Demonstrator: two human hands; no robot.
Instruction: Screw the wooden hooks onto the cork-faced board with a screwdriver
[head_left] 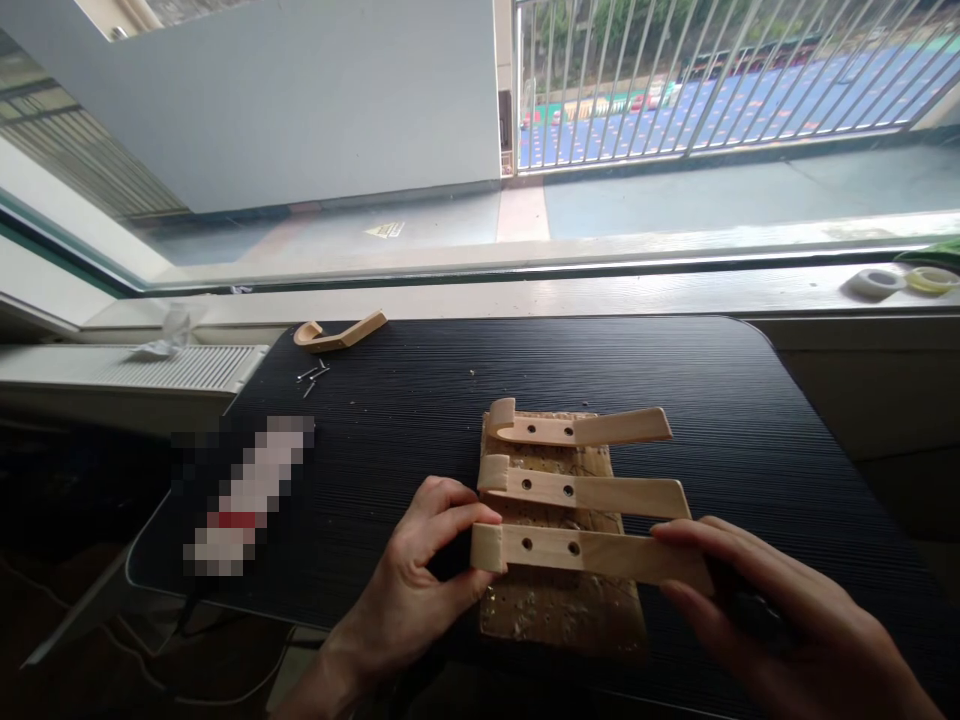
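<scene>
Three pale wooden hook pieces lie across a brown particle board point(559, 605) on the black table point(420, 400). The far hook point(577, 427) and the middle hook point(585, 489) rest untouched. The nearest hook point(585, 550) is held at both ends: my left hand point(420, 590) pinches its left, hooked end between thumb and fingers, and my right hand point(780, 620) grips its right, tapered end. Each hook has two small holes near its left part.
A fourth wooden hook point(339, 333) lies at the table's far left with a few small nails point(313, 374) beside it. A blurred-out object point(247, 495) sits left of my hands. Tape rolls point(877, 283) rest on the window sill at right.
</scene>
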